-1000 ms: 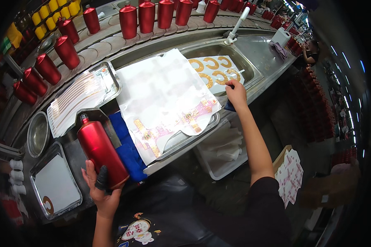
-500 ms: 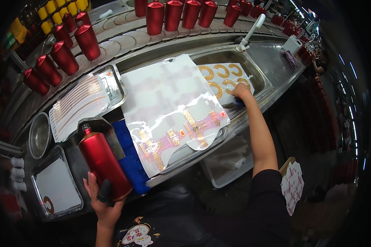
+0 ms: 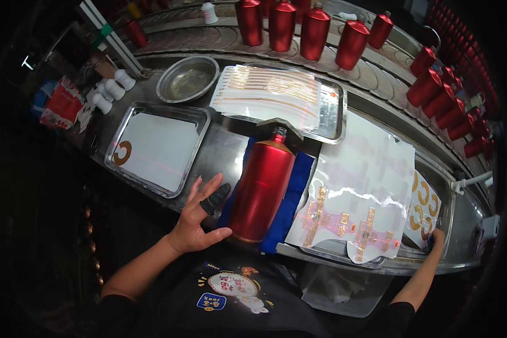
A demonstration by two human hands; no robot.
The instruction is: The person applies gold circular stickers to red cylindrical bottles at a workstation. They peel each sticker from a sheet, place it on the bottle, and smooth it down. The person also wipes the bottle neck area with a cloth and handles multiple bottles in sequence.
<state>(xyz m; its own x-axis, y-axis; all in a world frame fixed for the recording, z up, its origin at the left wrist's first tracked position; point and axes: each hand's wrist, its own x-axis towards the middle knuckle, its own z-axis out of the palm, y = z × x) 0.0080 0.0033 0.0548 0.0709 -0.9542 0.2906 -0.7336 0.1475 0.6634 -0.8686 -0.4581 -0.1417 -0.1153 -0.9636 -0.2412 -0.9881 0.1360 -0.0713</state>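
A red metallic bottle (image 3: pixel 263 188) lies in front of me on a blue cloth (image 3: pixel 301 174), its neck toward a dark metal rest (image 3: pixel 298 131). My left hand (image 3: pixel 200 222), with a black cover on one finger, is spread open. Its thumb tip is at the bottle's base; the other fingers stand apart from it. At the far right, my right hand (image 3: pixel 435 236) is closed at the near edge of a white sheet of gold C-shaped decals (image 3: pixel 422 205) in the sink. Something dark blue shows beside its fingers, too small to name.
Large decal sheets (image 3: pixel 366 163) cover a tray between bottle and sink. A tray (image 3: pixel 194 174) holds white paper and one gold decal (image 3: pixel 122 152). Strip decals (image 3: pixel 267 90) and a metal bowl (image 3: pixel 188 79) sit behind. Red bottles (image 3: pixel 315 34) line the conveyor; a faucet (image 3: pixel 472 181) overhangs the sink.
The view has swung left, so the bench appears shifted right. My left hand's fingers have spread away from the bottle's side. My right hand stays at the C-shaped decal sheet.
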